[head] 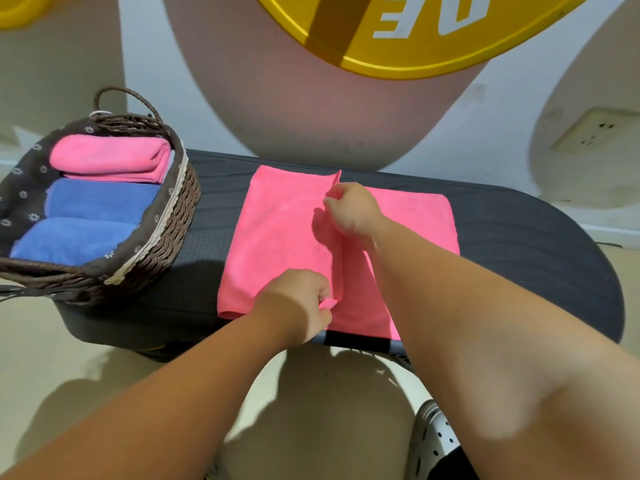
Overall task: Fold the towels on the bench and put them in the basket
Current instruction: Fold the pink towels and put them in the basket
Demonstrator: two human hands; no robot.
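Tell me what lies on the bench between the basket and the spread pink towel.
Nothing: in the head view only a bare strip of the dark bench separates the basket from the spread pink towel.

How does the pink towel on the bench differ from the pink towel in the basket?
On the bench, the loose pink towel lies spread out, mid-fold; in the basket, the stowed pink towel is a compact folded bundle. The left hand and right hand pinch the loose pink towel's raised edge; nothing touches the stowed pink towel, which lies beside blue towels. Both are bright pink.
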